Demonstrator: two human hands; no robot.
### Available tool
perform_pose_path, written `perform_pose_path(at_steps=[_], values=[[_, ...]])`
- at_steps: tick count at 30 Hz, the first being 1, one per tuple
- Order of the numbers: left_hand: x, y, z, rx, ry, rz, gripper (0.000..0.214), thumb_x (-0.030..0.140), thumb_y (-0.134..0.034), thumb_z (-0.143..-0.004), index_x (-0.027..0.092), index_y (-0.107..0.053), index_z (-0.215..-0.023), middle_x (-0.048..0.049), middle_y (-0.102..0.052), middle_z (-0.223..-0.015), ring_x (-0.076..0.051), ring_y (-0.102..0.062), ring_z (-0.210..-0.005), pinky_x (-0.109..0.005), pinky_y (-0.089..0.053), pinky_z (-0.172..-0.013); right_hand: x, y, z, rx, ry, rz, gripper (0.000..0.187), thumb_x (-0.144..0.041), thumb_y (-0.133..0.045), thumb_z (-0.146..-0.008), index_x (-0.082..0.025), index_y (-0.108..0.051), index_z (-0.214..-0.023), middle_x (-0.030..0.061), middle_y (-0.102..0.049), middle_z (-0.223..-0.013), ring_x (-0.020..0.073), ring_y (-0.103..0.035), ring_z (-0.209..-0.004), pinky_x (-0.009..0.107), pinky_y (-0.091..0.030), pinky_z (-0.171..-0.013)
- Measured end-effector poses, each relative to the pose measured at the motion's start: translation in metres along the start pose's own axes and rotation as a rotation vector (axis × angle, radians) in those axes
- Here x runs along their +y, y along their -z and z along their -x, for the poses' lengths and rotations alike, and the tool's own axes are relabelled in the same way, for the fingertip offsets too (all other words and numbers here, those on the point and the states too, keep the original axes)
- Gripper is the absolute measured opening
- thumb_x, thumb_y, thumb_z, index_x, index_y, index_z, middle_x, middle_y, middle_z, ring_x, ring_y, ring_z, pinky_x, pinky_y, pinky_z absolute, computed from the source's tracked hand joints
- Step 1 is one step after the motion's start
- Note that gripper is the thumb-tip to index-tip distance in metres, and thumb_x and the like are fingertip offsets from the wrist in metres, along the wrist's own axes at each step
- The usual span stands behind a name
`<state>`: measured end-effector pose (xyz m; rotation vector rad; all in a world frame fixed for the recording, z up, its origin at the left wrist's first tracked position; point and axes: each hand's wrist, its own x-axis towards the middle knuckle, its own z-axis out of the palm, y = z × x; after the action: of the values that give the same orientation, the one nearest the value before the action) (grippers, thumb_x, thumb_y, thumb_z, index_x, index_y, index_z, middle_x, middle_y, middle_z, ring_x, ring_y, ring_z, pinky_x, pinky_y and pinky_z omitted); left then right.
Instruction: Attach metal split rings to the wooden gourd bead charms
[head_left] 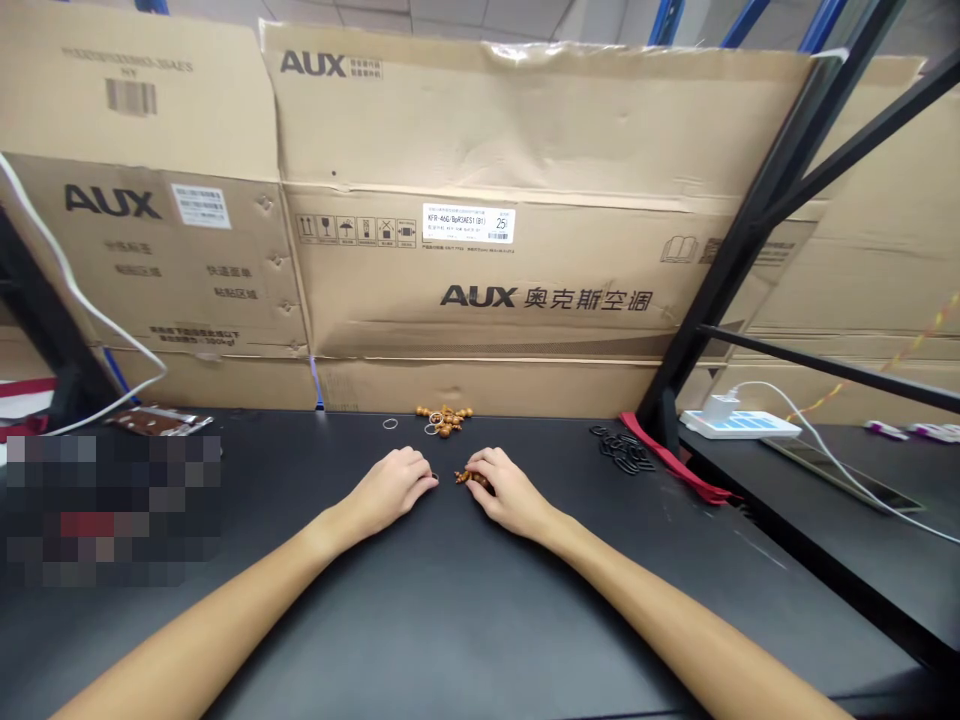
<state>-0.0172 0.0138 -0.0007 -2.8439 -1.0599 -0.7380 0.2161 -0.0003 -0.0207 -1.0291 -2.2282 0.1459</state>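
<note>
Left hand [394, 484] loosely curled on black tabletop [315, 610], nothing visible in it. Metal ring [390, 424] lies beyond it. Most gourd-shaped wooden beads [444, 420] remain heaped at far side. Right hand [510, 490] half-closed, fingertips touching small bead cluster [471, 479] at its inner edge; cannot tell if pinched.

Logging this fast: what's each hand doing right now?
Left hand: fingers curled on the table, can't tell if holding anything.
Right hand: closed on wooden beads.
</note>
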Motion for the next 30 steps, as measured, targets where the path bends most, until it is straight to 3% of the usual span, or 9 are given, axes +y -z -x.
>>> perform_pose_path(at_steps=[6,16,25,30], values=[[0.006,0.000,-0.002,-0.020,-0.015,0.057,0.027,0.029,-0.044,-0.096,0.016,-0.064,-0.086,-0.0063,-0.064,-0.084,-0.019,-0.056,-0.082,-0.030,-0.045,-0.078,-0.002,0.002,-0.001,-0.018,-0.012,-0.015,0.011,-0.013,-0.049,-0.087,-0.019,-0.058,-0.086,0.0058,-0.060,-0.089,0.0193,-0.051,-0.086,0.034,-0.046,-0.079],[0.021,-0.001,-0.004,-0.072,0.097,0.337,0.029,0.028,-0.040,-0.096,0.019,-0.067,-0.092,-0.0037,-0.069,-0.091,-0.015,-0.063,-0.082,-0.025,-0.046,-0.080,-0.010,0.004,-0.002,-0.047,-0.157,-0.248,0.010,-0.021,-0.050,-0.087,-0.019,-0.060,-0.088,0.0031,-0.063,-0.084,0.0133,-0.056,-0.068,0.027,-0.046,-0.066],[0.022,-0.001,-0.003,-0.049,0.108,0.356,0.027,0.031,-0.043,-0.095,0.018,-0.066,-0.090,-0.0038,-0.068,-0.089,-0.016,-0.062,-0.080,-0.026,-0.045,-0.078,-0.012,0.007,-0.003,-0.052,-0.166,-0.327,0.010,-0.025,-0.052,-0.087,-0.018,-0.060,-0.086,0.0008,-0.063,-0.078,0.0122,-0.055,-0.066,0.024,-0.043,-0.062],[0.022,-0.001,-0.003,-0.050,0.138,0.351,0.026,0.036,-0.047,-0.093,0.018,-0.064,-0.083,-0.0007,-0.065,-0.079,-0.014,-0.057,-0.069,-0.024,-0.042,-0.068,-0.012,0.006,-0.004,-0.049,-0.183,-0.333,0.013,-0.028,-0.052,-0.088,-0.018,-0.059,-0.084,0.0003,-0.063,-0.076,0.0119,-0.054,-0.065,0.023,-0.042,-0.059]])
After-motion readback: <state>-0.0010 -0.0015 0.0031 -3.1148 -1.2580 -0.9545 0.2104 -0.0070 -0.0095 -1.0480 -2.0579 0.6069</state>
